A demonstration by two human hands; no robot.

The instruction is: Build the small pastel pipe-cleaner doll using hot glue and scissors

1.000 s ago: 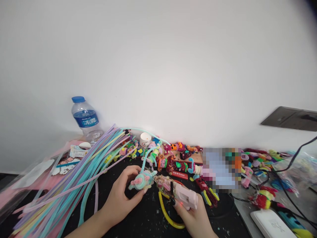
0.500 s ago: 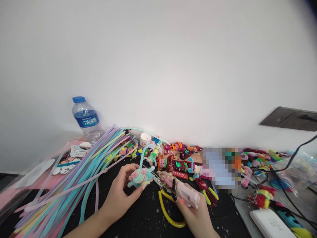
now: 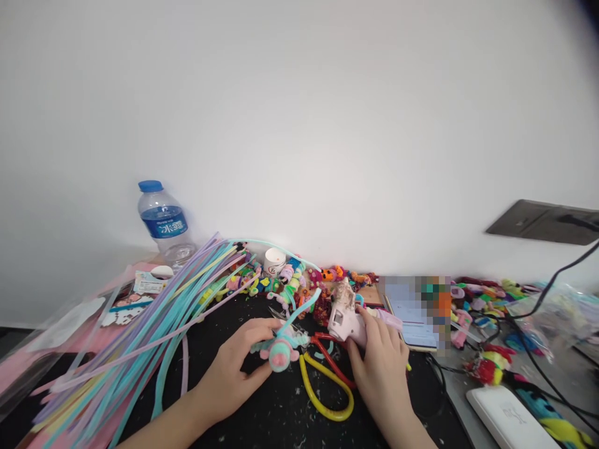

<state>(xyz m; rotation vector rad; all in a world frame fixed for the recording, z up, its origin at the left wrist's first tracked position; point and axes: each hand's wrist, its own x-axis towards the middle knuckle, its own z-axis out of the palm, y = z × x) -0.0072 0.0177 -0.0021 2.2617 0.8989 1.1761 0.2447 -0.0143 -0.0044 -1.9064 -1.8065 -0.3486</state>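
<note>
My left hand pinches a small pipe-cleaner figure in mint green and pink, with a round head turned toward me. From it a loose mint stem sticks up to the right. My right hand is wrapped round a pale pink hot glue gun, whose nozzle end is crusted and points up and away. Between the hands, on the black mat, lie scissors with one yellow and one red handle; their blades are partly hidden behind the figure.
A bundle of pastel pipe cleaners spreads across the left. Behind it a water bottle leans by the wall. Finished pipe-cleaner figures, a paper cup and a phone line the back. A white box-shaped device and cables lie at right.
My right hand has moved the glue gun away from the figure, its nozzle now tilted upward, uncovering the red scissor handle. In my left hand the figure has turned, its stem swinging right.
</note>
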